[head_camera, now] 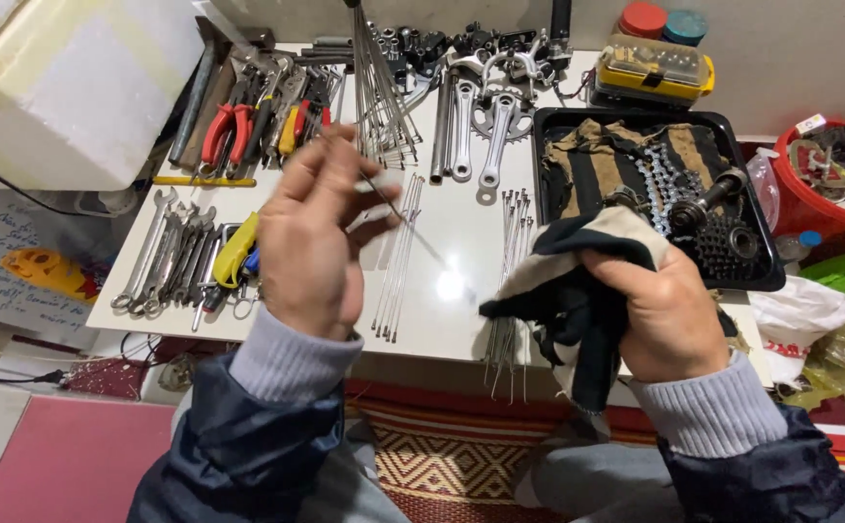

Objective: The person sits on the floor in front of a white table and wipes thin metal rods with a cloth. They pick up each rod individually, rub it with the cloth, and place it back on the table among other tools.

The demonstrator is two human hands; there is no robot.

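My left hand (314, 232) pinches one end of a thin metal spoke (422, 242) above the white table (461, 242). The spoke slants down to the right into a black and beige rag (578, 281). My right hand (660, 310) is shut on that rag, wrapped around the spoke's far end. Loose spokes (398, 257) lie on the table just below my left hand, and another small bundle of spokes (512, 242) lies beside the rag.
Spanners (161, 257), pliers (234, 131) and crank arms (476, 126) lie along the table's left and back. A black tray (762, 281) holds a chain, a cassette and hubs. A yellow parts box (650, 68) and a red tub (815, 184) stand at the right.
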